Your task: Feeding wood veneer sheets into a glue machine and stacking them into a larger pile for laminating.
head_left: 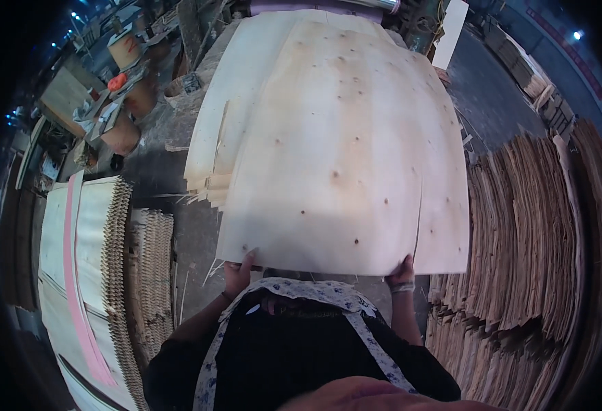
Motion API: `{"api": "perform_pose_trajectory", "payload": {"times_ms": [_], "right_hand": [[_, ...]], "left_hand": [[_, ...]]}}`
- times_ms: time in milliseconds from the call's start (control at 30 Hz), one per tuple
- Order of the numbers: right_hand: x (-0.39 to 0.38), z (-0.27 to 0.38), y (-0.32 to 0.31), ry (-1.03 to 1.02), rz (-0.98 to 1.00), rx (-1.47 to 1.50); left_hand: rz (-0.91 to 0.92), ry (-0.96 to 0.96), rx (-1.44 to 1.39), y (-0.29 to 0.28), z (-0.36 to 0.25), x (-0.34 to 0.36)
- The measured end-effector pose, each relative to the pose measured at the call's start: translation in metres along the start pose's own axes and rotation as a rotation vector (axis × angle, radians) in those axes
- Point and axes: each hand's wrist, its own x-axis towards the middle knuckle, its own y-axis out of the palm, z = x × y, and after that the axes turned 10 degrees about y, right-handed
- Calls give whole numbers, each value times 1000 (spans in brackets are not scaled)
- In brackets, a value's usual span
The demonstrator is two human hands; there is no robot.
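Observation:
A large pale wood veneer sheet [328, 157], dotted with dark knots, stretches away in front of me. My left hand [238, 275] pinches its near edge close to the left corner, thumb on top. Toward the right corner my right hand [402, 274] grips the same edge, thumb on top and fingers underneath, mostly hidden. A split [419, 212] runs up into the sheet beside that thumb. Another pale veneer layer [208, 137] with a ragged, splintered end shows from under the left side.
Stacked veneer [92, 226] with a pink strip [75, 253] stands on my left. Tall rough veneer stacks [520, 226] stand on my right. A purple roller [315, 7] lies beyond the sheet's far end. Brown drums [119, 130] and clutter occupy the far left floor.

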Motion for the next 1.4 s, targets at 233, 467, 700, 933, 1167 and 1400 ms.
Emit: {"api": "perform_pose_trajectory", "payload": {"times_ms": [233, 467, 700, 933, 1167, 1400], "right_hand": [[89, 83, 116, -71, -11, -227], [189, 47, 139, -349, 228, -1093], [130, 31, 198, 138, -153, -680], [89, 4, 232, 261, -148, -918], [79, -22, 200, 206, -217, -705], [80, 33, 178, -55, -297, -314]], "left_hand": [[-159, -2, -27, 32, 23, 63], [-189, -395, 98, -12, -1, 169], [-271, -329, 47, -28, 32, 184], [-123, -586, 59, -81, 32, 210], [-346, -604, 38, -131, 55, 207], [-241, -522, -273, -171, 75, 228]]}}
